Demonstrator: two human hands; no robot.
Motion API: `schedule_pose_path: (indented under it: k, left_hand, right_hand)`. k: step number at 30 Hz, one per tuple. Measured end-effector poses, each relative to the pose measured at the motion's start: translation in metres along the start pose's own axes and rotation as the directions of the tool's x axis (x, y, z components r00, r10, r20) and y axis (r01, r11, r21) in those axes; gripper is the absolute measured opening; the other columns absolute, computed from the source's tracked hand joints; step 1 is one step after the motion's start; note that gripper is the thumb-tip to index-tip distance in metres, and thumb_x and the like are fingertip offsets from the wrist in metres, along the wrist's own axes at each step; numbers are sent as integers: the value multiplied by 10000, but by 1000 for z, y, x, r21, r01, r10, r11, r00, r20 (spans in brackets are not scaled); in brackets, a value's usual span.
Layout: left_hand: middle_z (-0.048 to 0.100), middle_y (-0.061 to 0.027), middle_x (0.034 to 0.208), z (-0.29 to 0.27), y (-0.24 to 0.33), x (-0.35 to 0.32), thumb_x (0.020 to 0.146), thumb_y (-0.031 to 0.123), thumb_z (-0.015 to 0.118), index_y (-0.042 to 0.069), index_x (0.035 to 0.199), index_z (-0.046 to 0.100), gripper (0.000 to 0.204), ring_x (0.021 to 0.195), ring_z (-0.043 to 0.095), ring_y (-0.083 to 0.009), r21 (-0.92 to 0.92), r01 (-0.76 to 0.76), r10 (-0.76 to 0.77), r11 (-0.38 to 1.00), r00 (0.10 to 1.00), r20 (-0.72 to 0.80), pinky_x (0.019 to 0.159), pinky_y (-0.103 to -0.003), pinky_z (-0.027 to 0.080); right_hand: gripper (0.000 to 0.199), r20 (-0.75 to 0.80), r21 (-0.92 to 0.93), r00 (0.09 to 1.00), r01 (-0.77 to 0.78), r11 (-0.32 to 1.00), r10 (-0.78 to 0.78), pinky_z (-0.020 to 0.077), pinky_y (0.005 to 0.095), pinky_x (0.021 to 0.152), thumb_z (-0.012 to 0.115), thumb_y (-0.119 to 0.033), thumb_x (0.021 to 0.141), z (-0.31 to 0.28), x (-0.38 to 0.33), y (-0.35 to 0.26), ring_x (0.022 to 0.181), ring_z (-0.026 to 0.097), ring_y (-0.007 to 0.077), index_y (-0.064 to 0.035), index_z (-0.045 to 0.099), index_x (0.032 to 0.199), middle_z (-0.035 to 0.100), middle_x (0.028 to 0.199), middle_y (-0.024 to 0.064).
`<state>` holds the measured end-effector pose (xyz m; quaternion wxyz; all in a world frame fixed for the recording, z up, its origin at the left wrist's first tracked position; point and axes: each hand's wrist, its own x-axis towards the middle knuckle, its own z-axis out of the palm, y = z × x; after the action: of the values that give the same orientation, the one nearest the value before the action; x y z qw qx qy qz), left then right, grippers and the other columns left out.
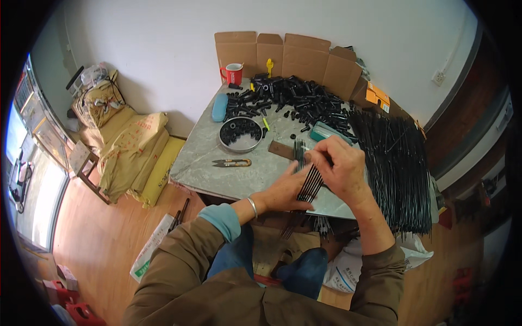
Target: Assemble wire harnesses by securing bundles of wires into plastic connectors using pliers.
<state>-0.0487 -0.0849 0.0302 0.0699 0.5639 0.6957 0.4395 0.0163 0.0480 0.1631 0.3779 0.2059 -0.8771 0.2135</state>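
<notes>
My left hand [281, 189] grips a row of thin black rods [311, 183], fanned side by side and slanting over the table's front edge. My right hand [343, 165] is closed in a pinch at the upper ends of these rods; what its fingertips hold is too hidden to tell. Beside the rods' tops lies a flat brown bar [283, 150]. A round metal tin [241, 149] with small black ring-like parts inside stands farther left. Thread snips [232, 163] rest on the table in front of the tin.
Many black tubular parts [296, 92] are heaped at the back, before a cardboard screen [307, 54]. A thick sheaf of long black rods [397, 168] covers the table's right side. A red mug [234, 73], a light-blue case [219, 107] and a teal box [326, 132] stand around.
</notes>
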Motion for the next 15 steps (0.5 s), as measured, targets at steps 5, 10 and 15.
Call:
schedule_pose_path:
  k: [5,10,15]
  left_hand:
    - [329,-254,1428,13,-33,-22,699,493,710,-82,1195,524,782,1383,199,-407,490,-98,73,866,995,70,1126,-496,206]
    - [308,-275,1432,4,-46,-41,714,522,668,-102,1249,470,845,1382,178,-429,407,-66,66,911,998,13,1129,-497,196]
    - [272,-287,1442,7,-31,-27,701,575,633,-84,1302,428,916,1378,170,-439,567,-11,51,824,997,-55,1127,-497,190]
  right_hand:
    - [95,62,66,995,-84,994,80,444,248,535,703,-38,768,-10,3,-6,574,565,141,-21,621,812,606,709,58]
    - [220,113,575,830,-503,645,546,449,205,642,534,-115,886,-18,27,43,680,557,70,-3,645,1040,648,898,33]
    - [203,245,260,807,-589,765,538,459,245,693,592,-133,855,60,-43,171,809,582,125,-25,668,1009,640,935,51]
